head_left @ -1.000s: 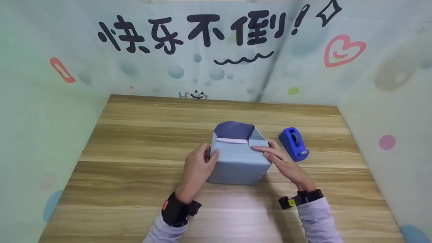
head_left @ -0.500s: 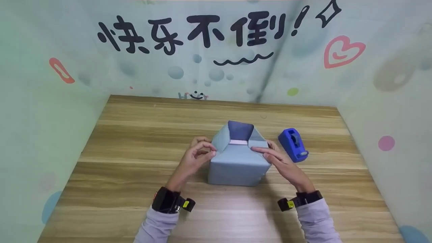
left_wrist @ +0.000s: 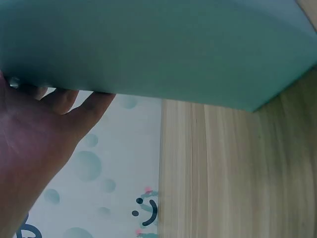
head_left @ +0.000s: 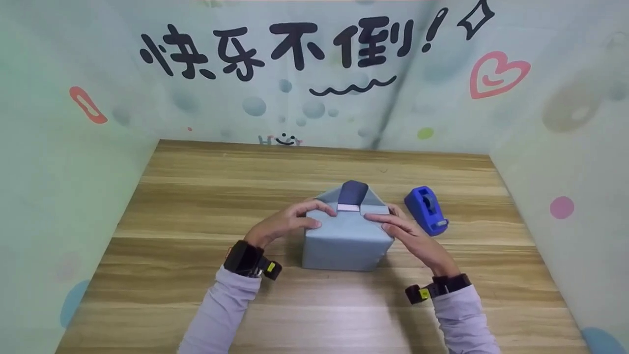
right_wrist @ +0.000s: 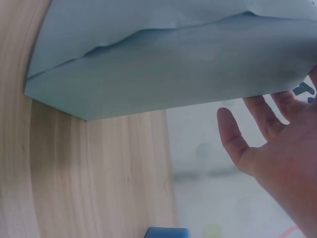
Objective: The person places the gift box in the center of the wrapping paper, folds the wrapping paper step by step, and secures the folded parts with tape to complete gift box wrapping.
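A box wrapped in light blue paper (head_left: 349, 253) stands on the table, its paper folded in at the top. A back flap showing its dark blue inner side (head_left: 354, 192) stands up behind a pale strip (head_left: 349, 208). My left hand (head_left: 290, 221) rests its fingers on the folded paper at the top left. On the other side, my right hand (head_left: 415, 242) presses extended fingers on the top right, with part of the hand hidden behind the box. A wavy paper edge (right_wrist: 171, 29) crosses the box's side in the right wrist view.
A blue tape dispenser (head_left: 426, 210) stands on the wooden table (head_left: 206, 191), just right of the box and close to my right hand. Printed cloth walls (head_left: 221, 108) border the table at the back and both sides.
The left side paper was folded inward by my left hand, which moved up and right onto the top. The dark opening has narrowed. My right hand has stayed in place.
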Tool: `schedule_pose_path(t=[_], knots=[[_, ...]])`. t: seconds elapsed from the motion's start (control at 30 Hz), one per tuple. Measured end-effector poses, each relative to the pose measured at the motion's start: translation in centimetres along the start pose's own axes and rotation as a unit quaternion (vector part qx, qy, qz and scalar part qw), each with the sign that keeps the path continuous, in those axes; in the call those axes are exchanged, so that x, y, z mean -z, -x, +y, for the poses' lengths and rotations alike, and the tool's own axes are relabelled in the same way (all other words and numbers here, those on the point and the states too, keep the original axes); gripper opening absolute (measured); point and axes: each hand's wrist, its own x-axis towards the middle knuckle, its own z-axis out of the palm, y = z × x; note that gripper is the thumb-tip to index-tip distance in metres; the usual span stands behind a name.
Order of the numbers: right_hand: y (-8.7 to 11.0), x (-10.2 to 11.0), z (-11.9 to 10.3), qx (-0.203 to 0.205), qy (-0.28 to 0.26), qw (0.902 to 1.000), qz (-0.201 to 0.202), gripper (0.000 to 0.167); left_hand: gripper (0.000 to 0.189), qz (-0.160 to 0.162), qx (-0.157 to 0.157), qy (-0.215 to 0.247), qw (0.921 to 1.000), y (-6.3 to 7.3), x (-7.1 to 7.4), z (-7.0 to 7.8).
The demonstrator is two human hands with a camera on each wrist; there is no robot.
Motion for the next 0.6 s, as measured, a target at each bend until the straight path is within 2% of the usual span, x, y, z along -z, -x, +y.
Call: schedule_pose_path(t=[0.17,0.3,0.43,0.5,0.6], knots=[[-0.2,0.6,-0.1,-0.009,-0.009,0.9997,-0.02,0.033,0.03,0.01,0.04,0.016,0.999,-0.4,-0.1,0.1],[-0.6,1.3,0.0,-0.018,-0.047,0.9974,-0.051,0.035,0.03,0.007,0.04,0.033,0.9986,-0.6,-0.1,0.2],[-1.2,1.7,0.0,-0.009,-0.073,0.994,-0.08,0.036,0.029,0.007,0.044,0.068,0.9967,-1.0,0.0,0.6],[-1.4,1.8,0.1,-0.006,-0.075,0.9935,-0.085,0.037,0.029,0.033,0.037,0.055,0.9972,-1.1,-0.2,0.9],[-1.3,1.8,0.1,-0.01,-0.075,0.9941,-0.078,0.037,0.039,0.105,0.041,0.035,0.993,-1.1,-0.6,1.4]])
